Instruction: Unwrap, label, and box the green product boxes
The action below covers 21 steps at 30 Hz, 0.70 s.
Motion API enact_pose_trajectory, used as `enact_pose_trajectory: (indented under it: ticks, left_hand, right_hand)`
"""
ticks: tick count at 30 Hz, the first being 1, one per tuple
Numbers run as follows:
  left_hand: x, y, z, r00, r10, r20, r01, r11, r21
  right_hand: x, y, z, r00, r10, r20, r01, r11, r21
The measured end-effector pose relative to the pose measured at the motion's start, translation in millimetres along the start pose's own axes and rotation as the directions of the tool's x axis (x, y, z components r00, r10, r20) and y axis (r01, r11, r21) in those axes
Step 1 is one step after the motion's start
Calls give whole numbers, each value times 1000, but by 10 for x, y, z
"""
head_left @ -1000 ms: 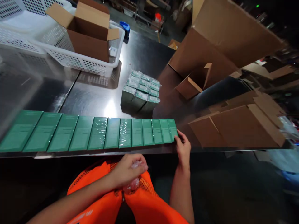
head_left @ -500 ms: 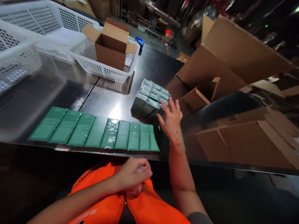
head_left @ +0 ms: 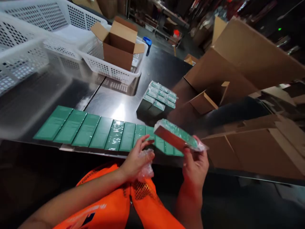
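Note:
My right hand (head_left: 195, 163) grips one end of a green box in clear wrap (head_left: 175, 135), tilted above the right part of the row. Crumpled clear plastic film (head_left: 145, 167) is held in my left hand (head_left: 137, 160), its fingers curled near the table's front edge. Side by side along that edge lies a row of green boxes (head_left: 94, 130), several of them glossy with film. Behind the held box, a block of wrapped green boxes (head_left: 158, 97) stands on end, close together.
White plastic baskets (head_left: 111, 71) stand at the back left, one with an open brown carton (head_left: 119, 47) in it. A large open carton (head_left: 228, 66) takes up the back right of the metal table (head_left: 71, 90). Another carton (head_left: 252, 149) lies at the right.
My right hand, empty and spread before, now holds a wrapped green box. My left hand has risen a little with the plastic film, toward the row.

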<state>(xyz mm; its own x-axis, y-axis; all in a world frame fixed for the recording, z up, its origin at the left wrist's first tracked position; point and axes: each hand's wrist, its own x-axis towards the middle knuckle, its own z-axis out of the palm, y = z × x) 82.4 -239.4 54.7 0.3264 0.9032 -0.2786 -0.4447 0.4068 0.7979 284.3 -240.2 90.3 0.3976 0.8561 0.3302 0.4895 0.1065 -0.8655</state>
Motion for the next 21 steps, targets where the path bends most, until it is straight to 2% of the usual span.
enact_pose_trajectory:
  ticks: [2,5,8,10,12,14,15,16,19,20,21]
  left_hand:
    - [62,68,76,995,67,-70,-81,969,-233]
    - [127,191,132,993,42,-110,-75,944,-322]
    - [120,236,152,999,-35,-41,22,958,-286]
    - [72,194,186,995,-80,60,90,974,-208]
    - [11,108,237,981,-119,156,133,987,-85]
    - [-39,13,282,973,-140,186,137,990,27]
    - [-52,-26,291,975,-141,169,129,988,80]
    - [-55,-55,289,981,-134,137,116,984,133]
    - [-5,-84,223,993,-113,44,98,959,267]
    - [23,-82,192,991,-131,39,113,946,302]
    - [50,-81,164,986,-161,48,136,930,341]
  right_hand:
    - [-260,1,-8,988,-12,153,4,998,57]
    - [-471,26,8,917,-192,350,174,981,82]
    - [-510,84,33,830,-435,349,427,898,105]
    - [-514,122,58,820,-516,248,513,854,83]
    - [-518,140,81,848,-522,85,519,853,61]
    - [-499,126,80,861,-508,-18,508,859,60]
    - [-468,108,66,862,-508,6,506,860,68]
    - [-420,86,41,862,-500,87,495,866,77]
    - [-184,33,-60,821,-375,430,364,925,112]
    - [-91,28,-87,815,-325,479,305,945,120]
    - [-3,28,-102,832,-283,477,253,959,128]
